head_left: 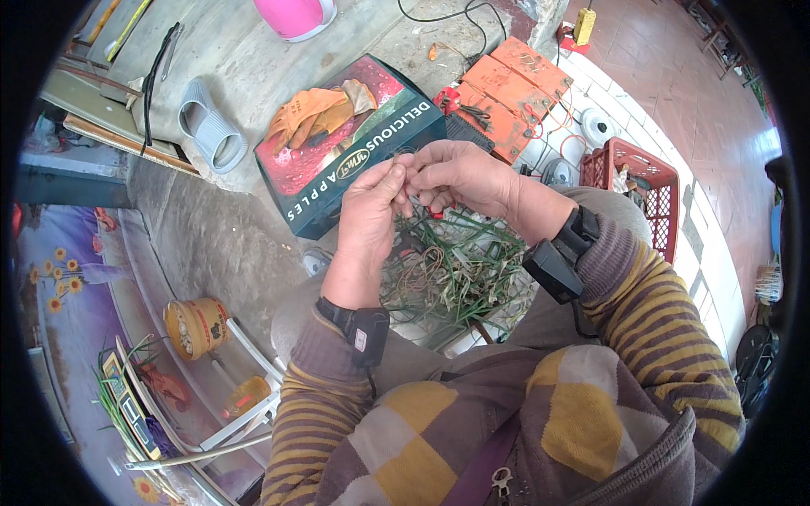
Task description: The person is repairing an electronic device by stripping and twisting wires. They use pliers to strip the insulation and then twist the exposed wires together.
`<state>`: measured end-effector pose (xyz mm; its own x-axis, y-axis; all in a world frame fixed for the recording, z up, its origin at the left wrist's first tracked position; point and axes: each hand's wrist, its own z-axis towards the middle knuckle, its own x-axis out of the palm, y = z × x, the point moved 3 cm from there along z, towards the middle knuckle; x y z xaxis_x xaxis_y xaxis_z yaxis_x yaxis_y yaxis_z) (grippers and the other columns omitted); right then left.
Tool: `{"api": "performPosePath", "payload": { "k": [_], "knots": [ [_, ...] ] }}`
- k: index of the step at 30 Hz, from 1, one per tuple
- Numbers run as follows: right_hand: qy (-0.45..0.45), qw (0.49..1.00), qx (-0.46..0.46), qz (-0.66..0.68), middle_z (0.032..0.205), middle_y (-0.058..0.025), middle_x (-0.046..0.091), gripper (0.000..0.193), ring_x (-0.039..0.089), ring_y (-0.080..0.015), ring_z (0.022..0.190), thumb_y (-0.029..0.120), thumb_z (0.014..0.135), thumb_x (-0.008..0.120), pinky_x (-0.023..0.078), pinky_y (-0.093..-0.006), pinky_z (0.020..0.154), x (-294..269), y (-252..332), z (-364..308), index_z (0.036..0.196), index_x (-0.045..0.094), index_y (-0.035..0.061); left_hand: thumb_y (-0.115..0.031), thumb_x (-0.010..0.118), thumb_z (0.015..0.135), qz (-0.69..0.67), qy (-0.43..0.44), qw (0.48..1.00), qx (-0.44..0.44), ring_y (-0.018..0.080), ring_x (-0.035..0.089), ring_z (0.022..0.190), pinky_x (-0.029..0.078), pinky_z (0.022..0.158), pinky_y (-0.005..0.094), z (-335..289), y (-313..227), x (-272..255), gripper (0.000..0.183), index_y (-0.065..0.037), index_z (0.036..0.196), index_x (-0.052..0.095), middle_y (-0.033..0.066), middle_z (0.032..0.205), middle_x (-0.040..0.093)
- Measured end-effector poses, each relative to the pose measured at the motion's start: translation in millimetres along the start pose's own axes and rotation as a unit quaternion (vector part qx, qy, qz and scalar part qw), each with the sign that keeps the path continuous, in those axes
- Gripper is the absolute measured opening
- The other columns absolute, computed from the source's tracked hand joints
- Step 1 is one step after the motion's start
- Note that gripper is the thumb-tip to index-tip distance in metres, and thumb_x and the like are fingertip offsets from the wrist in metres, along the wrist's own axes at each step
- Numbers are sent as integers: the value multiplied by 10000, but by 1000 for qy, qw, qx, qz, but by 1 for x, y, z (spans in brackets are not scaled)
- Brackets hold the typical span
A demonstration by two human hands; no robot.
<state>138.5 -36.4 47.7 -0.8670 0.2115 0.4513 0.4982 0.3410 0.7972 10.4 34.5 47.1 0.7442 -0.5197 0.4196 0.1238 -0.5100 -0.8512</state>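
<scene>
My left hand (369,202) and my right hand (468,175) meet fingertip to fingertip in front of me, above the near edge of a fruit carton (305,221). Both pinch with thumb and fingers. Some thin, wispy strands show at the fingertips, too small to name. Below the hands, between my knees, lies a loose heap of long green leaves (472,274) mixed with brown, withered strands. A bit of red shows just under my right fingers. Orange work gloves (310,116) rest on top of the carton.
Left of the carton lies a grey slipper (211,126). Orange battery-like blocks (510,94) with wires stand behind my right hand. A red plastic crate (631,181) sits at the right, a yellow bucket (197,329) at lower left, a pink kettle (295,18) at the top.
</scene>
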Motion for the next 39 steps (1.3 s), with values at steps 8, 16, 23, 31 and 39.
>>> {"api": "performPosePath", "payload": {
  "k": [8, 16, 23, 31, 39],
  "knots": [
    [-38, 987, -62, -142, 732, -33, 614, 211, 568, -86, 595, 171, 812, 657, 448, -208, 514, -1, 10, -1, 929, 607, 3, -67, 572, 867, 317, 7, 942, 108, 74, 522, 597, 465, 541, 219, -2, -1, 3, 105, 1, 890, 648, 19, 717, 590],
    [-52, 986, -91, -127, 722, -48, 625, 131, 566, -87, 564, 130, 814, 646, 452, -213, 471, -2, 2, 4, 859, 624, 9, -19, 592, 831, 363, 3, 922, 135, 100, 569, 619, 485, 563, 229, -2, -1, 2, 102, -3, 931, 599, 54, 720, 622],
    [-106, 980, -126, -109, 692, -60, 608, 111, 549, -91, 524, 103, 822, 620, 449, -217, 449, -7, -1, 9, 868, 594, 5, -8, 589, 816, 76, 18, 997, 29, 133, 581, 668, 512, 650, 297, -3, -4, 0, 241, -4, 1050, 535, 128, 966, 617],
    [-146, 961, -158, -176, 672, -66, 598, 118, 557, -108, 492, 98, 825, 614, 452, -228, 430, -5, 3, 7, 850, 580, -12, -88, 591, 850, 407, 21, 892, 193, 85, 538, 681, 459, 621, 207, -11, -6, 14, 459, 17, 1269, 435, 57, 908, 611],
    [-101, 962, -152, -203, 706, -58, 619, 100, 569, -95, 558, 76, 822, 596, 472, -233, 489, 6, 3, 0, 835, 618, -21, -107, 537, 876, 382, 33, 924, 8, 72, 520, 583, 444, 516, 218, -7, 5, 7, 144, 19, 923, 592, 16, 704, 568]
  ]
}}
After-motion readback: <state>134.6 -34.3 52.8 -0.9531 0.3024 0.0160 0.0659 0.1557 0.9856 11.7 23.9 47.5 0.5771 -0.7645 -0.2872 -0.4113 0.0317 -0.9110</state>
